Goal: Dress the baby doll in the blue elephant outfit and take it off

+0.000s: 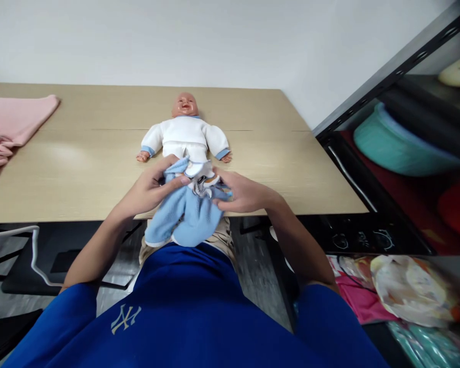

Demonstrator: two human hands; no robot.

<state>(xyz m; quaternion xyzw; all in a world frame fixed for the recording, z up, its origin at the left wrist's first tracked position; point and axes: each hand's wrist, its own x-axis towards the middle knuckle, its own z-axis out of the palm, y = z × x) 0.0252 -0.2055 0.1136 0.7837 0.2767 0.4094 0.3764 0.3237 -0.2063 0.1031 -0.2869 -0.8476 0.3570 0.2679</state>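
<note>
A baby doll [184,132] in a white top with blue cuffs lies on its back on the table, head toward the wall. Over its lower end, at the table's front edge, I have a pair of light blue baby pants [187,217] with a white, bunched waistband turned outward. My left hand [153,186] pinches the waistband's left side, thumb on top. My right hand [239,191] grips the right side, fingers curled into the gathered cloth. The pant legs hang down toward my lap. The doll's legs are hidden by the cloth and my hands.
A pink cloth [19,120] lies on the wooden table [99,189] at the left. A dark-framed shelf to my right bears a teal basin [398,145], with plastic bags [410,289] lower down. A chair [30,266] stands below the table at left.
</note>
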